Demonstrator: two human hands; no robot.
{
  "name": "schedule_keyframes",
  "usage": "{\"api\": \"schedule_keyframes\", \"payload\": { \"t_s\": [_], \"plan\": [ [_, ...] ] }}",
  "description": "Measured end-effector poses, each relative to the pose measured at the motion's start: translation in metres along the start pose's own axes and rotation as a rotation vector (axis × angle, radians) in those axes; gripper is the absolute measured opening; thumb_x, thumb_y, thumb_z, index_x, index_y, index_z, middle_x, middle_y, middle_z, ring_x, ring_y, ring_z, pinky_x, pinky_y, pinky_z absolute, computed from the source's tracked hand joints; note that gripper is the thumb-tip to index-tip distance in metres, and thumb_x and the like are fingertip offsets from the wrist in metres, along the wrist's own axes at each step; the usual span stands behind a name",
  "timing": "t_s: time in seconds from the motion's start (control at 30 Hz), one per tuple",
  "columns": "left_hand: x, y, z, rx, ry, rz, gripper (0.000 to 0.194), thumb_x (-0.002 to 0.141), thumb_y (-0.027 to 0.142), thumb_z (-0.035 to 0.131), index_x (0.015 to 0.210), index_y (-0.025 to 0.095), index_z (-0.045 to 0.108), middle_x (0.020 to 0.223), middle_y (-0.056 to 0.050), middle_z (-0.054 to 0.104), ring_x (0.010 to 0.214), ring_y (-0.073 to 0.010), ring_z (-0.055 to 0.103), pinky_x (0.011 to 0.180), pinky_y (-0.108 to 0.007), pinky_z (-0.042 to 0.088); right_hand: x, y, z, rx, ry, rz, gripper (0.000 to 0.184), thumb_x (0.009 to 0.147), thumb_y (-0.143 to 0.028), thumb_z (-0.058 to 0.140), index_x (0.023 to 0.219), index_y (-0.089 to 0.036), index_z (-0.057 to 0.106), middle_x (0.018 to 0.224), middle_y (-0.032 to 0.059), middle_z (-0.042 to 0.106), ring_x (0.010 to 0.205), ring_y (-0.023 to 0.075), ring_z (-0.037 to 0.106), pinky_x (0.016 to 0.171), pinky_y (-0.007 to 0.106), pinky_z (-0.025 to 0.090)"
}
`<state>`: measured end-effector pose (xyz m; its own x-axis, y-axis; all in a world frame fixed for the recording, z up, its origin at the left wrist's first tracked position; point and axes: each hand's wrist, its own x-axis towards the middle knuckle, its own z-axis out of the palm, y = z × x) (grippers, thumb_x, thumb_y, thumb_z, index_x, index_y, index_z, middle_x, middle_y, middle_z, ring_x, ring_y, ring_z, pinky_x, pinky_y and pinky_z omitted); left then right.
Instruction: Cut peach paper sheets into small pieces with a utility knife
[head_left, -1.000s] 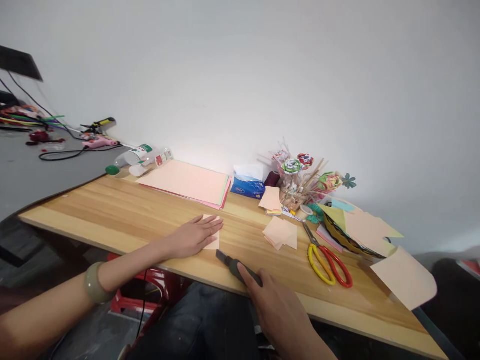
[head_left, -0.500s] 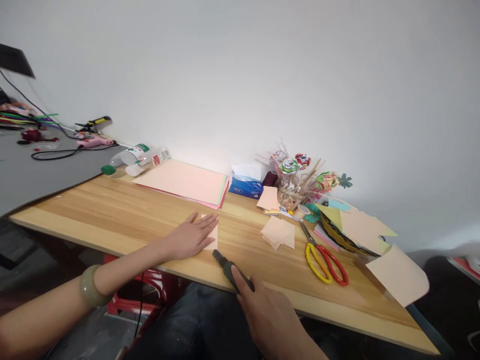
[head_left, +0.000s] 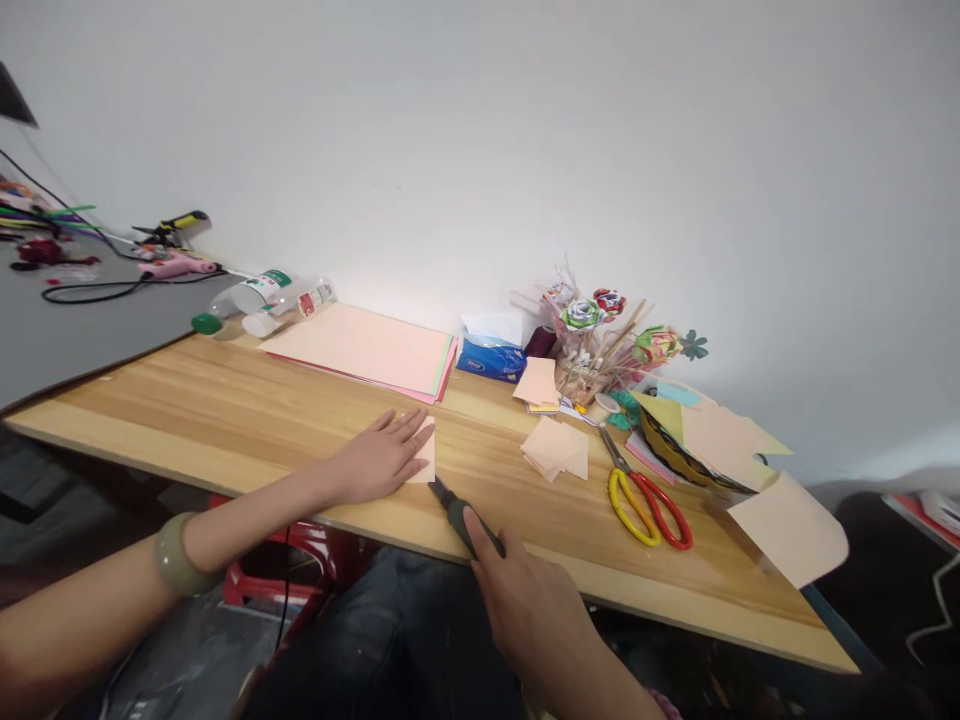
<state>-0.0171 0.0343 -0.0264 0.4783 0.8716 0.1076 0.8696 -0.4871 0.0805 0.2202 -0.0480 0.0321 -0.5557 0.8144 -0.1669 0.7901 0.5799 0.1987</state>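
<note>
My left hand (head_left: 386,455) lies flat with fingers spread, pressing a small peach paper (head_left: 426,462) onto the wooden table (head_left: 247,415). Most of that paper is hidden under the palm and fingers. In my right hand (head_left: 529,605) is a dark green utility knife (head_left: 466,522), gripped by its handle and slanting toward the left. Its dark tip is at the paper's near right corner; whether it touches cannot be told. To the right of the knife lie several small peach paper squares (head_left: 556,447), loosely fanned.
Scissors (head_left: 637,500) with yellow and red handles lie right of the squares. Behind are a stack of large coloured sheets (head_left: 360,345), a blue tissue pack (head_left: 491,358) and paper flowers (head_left: 583,315). Plastic bottles (head_left: 255,300) lie far left. A paper-filled basket (head_left: 671,455) stands right.
The knife tip has come up closer to the paper's near right corner. My left hand stays flat on the paper. The whole view has shifted slightly.
</note>
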Motion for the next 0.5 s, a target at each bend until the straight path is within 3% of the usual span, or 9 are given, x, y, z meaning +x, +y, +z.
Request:
{"api": "schedule_keyframes", "payload": {
  "t_s": [0.33, 0.5],
  "plan": [
    [-0.0005, -0.0011, -0.0019, -0.022, -0.002, 0.011, 0.063, 0.096, 0.049, 0.014, 0.142, 0.009, 0.025, 0.149, -0.014, 0.022, 0.139, -0.0205, 0.014, 0.111, -0.037, 0.012, 0.0, 0.0058, 0.0002, 0.014, -0.026, 0.006, 0.052, 0.091, -0.018, 0.037, 0.142, -0.021, 0.028, 0.107, 0.015, 0.061, 0.071, 0.022, 0.067, 0.052, 0.027, 0.044],
    [-0.0015, -0.0015, -0.0051, -0.049, -0.012, 0.031, 0.056, 0.097, 0.047, 0.012, 0.144, 0.018, 0.021, 0.15, -0.008, 0.02, 0.139, -0.0168, 0.014, 0.111, -0.038, 0.01, -0.0057, 0.0047, -0.0011, 0.031, -0.016, -0.029, 0.051, 0.091, -0.02, 0.039, 0.142, -0.021, 0.03, 0.102, 0.0129, 0.062, 0.067, 0.0205, 0.066, 0.05, 0.026, 0.042]
  ]
}}
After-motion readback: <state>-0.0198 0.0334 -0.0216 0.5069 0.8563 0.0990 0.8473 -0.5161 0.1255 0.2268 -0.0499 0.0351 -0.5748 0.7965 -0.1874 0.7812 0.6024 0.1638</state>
